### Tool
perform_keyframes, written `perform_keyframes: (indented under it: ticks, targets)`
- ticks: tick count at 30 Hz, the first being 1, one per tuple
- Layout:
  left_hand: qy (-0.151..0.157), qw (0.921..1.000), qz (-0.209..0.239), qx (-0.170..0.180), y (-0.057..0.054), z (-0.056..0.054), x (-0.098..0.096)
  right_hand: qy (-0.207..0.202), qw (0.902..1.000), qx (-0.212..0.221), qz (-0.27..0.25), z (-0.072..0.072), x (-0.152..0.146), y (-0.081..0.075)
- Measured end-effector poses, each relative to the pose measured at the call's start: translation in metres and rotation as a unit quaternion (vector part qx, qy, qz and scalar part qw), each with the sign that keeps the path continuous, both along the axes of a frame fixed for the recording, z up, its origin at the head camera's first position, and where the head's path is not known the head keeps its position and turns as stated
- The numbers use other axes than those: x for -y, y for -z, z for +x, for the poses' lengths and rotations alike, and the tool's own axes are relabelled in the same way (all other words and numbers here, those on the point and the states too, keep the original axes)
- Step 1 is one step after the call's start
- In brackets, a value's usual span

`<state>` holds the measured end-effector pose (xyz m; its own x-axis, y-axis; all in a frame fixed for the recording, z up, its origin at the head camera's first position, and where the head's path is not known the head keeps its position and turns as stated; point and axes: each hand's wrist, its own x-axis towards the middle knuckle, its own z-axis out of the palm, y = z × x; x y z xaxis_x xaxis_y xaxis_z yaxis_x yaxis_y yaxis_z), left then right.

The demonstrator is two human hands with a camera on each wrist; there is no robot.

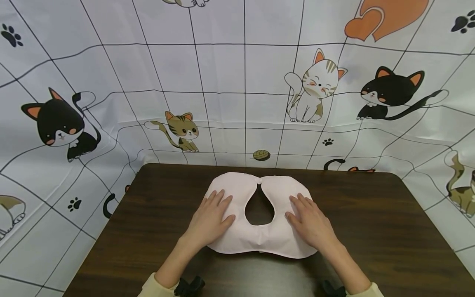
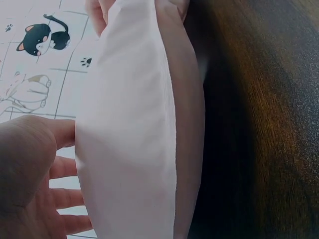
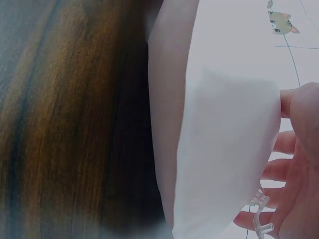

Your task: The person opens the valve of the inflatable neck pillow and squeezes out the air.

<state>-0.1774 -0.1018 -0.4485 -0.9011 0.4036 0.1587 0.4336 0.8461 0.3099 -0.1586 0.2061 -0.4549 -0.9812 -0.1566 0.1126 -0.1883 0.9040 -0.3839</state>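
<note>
A pale pink neck pillow (image 1: pixel 259 238), puffed up and U-shaped, lies on the dark wooden table. Its two ends meet at the far side, around a teardrop-shaped hole. My left hand (image 1: pixel 210 218) rests on the pillow's left lobe with fingers spread. On the right lobe lies my right hand (image 1: pixel 310 222), its fingers also extended. Both wrist views show the seam along the pillow's side (image 2: pixel 129 124). A clear plastic valve (image 3: pixel 260 211) sticks out near the right fingers in the right wrist view.
The brown wooden table (image 1: pixel 371 231) has its far edge just beyond the pillow. Behind and beside it hangs a white sheet (image 1: pixel 219 70) with grid lines and cartoon cats. Dark straps (image 1: pixel 190 286) sit at the wrists by the yellow sleeves.
</note>
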Motion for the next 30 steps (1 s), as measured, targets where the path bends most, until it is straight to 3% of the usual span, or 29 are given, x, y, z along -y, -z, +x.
perform_keyframes:
  ticks: [11,20,30]
  targets:
    - [0.001,1.0,0.006,0.002,0.001,0.001,0.001,-0.001,1.0,-0.001,0.001,0.002,0.0,-0.001]
    - [0.002,0.9999,0.011,-0.011,-0.005,0.0,0.002,0.008,0.9999,-0.011,-0.009,0.006,-0.003,-0.009]
    - [0.006,0.9992,0.022,-0.033,-0.018,0.015,0.004,0.011,0.9996,-0.015,-0.019,0.017,-0.005,-0.015]
